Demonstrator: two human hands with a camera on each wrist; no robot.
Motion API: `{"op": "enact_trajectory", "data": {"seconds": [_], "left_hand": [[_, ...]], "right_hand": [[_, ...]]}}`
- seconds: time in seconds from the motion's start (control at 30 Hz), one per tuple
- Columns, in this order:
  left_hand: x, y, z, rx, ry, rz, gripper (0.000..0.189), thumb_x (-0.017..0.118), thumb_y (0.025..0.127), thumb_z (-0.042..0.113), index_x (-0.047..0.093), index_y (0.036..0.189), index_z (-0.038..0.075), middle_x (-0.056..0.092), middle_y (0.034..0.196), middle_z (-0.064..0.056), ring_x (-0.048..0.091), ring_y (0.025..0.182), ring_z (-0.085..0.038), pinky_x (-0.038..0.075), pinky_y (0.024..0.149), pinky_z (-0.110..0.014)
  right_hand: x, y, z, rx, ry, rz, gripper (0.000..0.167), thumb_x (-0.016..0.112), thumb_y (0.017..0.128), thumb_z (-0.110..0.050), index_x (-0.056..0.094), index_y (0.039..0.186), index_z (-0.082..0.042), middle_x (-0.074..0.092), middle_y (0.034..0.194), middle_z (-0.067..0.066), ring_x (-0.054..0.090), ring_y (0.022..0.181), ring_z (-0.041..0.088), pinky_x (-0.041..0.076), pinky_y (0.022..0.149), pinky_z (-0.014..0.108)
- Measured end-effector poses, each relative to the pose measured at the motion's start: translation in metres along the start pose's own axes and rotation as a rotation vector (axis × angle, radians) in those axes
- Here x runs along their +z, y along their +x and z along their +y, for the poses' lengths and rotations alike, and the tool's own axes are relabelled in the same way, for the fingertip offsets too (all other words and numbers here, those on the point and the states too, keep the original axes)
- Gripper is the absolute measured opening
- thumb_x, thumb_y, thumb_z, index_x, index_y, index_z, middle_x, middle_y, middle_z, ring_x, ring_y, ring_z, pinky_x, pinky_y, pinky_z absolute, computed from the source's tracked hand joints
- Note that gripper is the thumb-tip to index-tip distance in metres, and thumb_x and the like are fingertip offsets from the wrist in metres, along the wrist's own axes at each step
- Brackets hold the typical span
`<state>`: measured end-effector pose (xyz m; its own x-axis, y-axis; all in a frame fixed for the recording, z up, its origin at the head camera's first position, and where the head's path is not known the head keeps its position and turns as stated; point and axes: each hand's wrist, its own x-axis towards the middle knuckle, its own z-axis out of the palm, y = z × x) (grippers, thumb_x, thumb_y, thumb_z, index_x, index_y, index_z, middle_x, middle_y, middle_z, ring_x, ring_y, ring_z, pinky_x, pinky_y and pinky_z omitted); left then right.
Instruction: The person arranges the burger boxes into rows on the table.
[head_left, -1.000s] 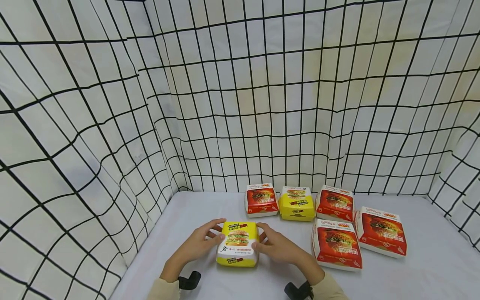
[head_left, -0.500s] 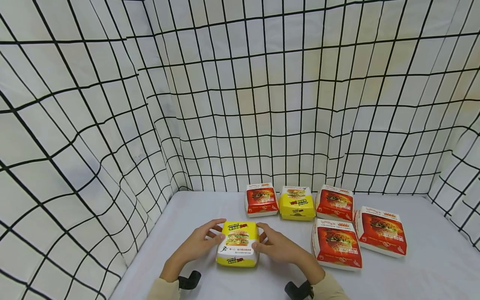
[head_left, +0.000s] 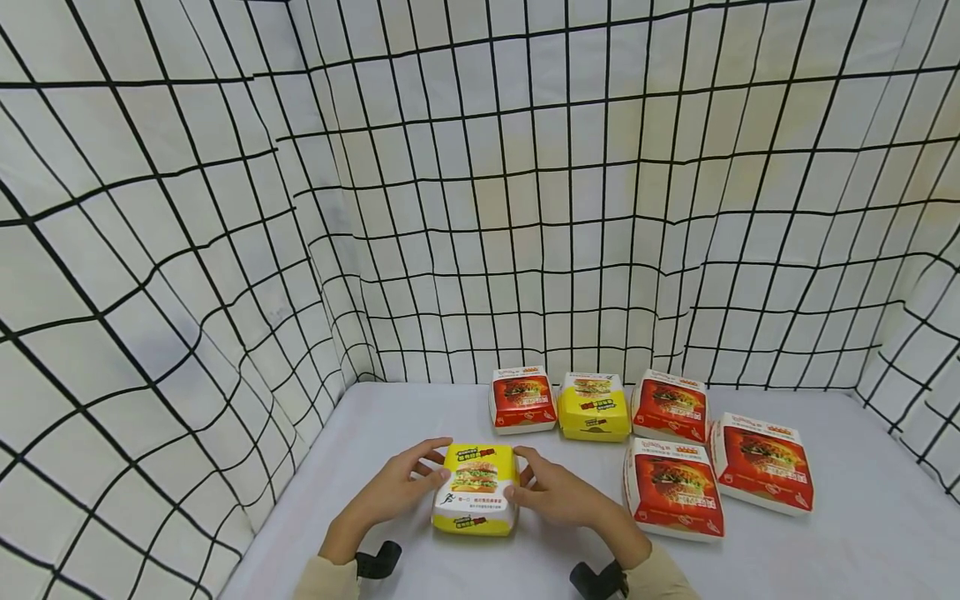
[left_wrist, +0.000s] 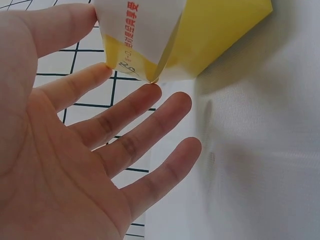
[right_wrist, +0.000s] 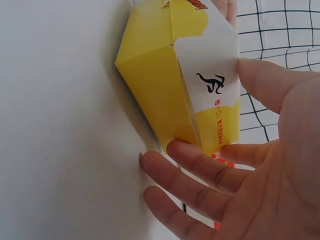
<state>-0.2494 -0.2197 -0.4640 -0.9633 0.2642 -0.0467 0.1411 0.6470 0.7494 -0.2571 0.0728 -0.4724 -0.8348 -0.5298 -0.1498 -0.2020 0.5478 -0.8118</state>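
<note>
Yellow box [left_wrist: 200, 35]: cut off, top of left wrist view.
Red thing [right_wrist: 223, 160]: mostly behind my right hand [right_wrist: 252, 182].
My left sleeve [head_left: 327, 579]: cut off, head view's bottom.

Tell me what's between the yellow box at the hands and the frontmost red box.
From that yellow box to that red box: the right hand, then a bare strip of tabletop, as the head view shows.
</note>
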Motion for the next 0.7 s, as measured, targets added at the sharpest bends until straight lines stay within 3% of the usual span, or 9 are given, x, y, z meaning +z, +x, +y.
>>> {"op": "enact_trajectory", "data": {"seconds": [0.43,0.53,0.7], "left_hand": [[-0.004,-0.001,0.000,0.000,-0.006,0.016,0.055,0.066,0.100,0.038,0.051,0.150,0.021,0.063,0.134,-0.010,0.063,0.112,-0.023,0.055,0.087,-0.046],[-0.005,0.000,0.000,0.007,-0.012,0.042,0.052,0.066,0.100,0.037,0.053,0.148,0.021,0.064,0.132,-0.009,0.063,0.111,-0.023,0.055,0.086,-0.045],[-0.002,0.001,0.004,0.046,-0.008,0.140,0.044,0.066,0.100,0.030,0.058,0.143,0.022,0.067,0.126,-0.006,0.063,0.109,-0.019,0.053,0.088,-0.039]], "right_hand": [[-0.007,-0.003,0.000,-0.029,-0.038,0.025,0.077,0.066,0.098,-0.047,0.033,0.156,-0.009,0.065,0.115,0.005,0.058,0.093,0.018,0.051,0.078,0.038],[-0.008,-0.004,-0.001,-0.025,-0.033,0.035,0.076,0.066,0.098,-0.046,0.034,0.156,-0.009,0.064,0.113,0.002,0.058,0.091,0.018,0.050,0.075,0.035],[-0.013,-0.004,-0.002,-0.042,-0.030,0.072,0.074,0.066,0.099,-0.044,0.035,0.156,-0.009,0.065,0.113,0.002,0.058,0.091,0.018,0.050,0.074,0.034]]}}
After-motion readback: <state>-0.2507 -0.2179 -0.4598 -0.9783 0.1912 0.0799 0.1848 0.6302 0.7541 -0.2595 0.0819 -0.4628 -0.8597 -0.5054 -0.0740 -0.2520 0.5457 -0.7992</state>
